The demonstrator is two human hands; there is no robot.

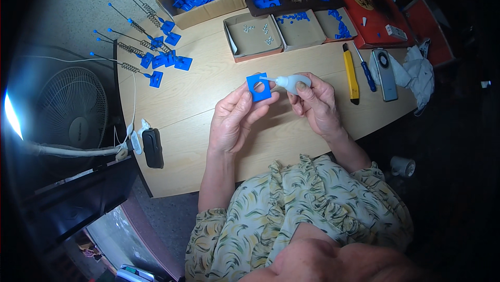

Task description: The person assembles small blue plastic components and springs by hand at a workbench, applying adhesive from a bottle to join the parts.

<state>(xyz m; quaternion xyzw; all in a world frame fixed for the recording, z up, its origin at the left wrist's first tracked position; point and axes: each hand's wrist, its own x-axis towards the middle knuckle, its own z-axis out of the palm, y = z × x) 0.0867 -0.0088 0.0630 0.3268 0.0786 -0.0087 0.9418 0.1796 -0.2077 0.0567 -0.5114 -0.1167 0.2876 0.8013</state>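
Above the middle of the wooden table [182,107], my left hand [233,118] pinches a flat blue rectangular plate [253,94] with a round hole through it. My right hand [320,106] is closed around a small whitish squeeze bottle [292,82]. The bottle lies tilted sideways, and its thin nozzle points left at the plate's upper right part, very near or touching it; I cannot tell which. Several finished-looking pieces [156,78] with blue square bases, coil springs and blue-tipped rods stand or lie at the table's far left.
A cardboard box [200,20] of blue parts stands at the back, beside dark trays [252,11] and shallow cartons [255,52] of small parts. A yellow utility knife [350,73], a screwdriver [368,75] and a phone [386,81] lie right. A black case [152,148] sits near the left edge.
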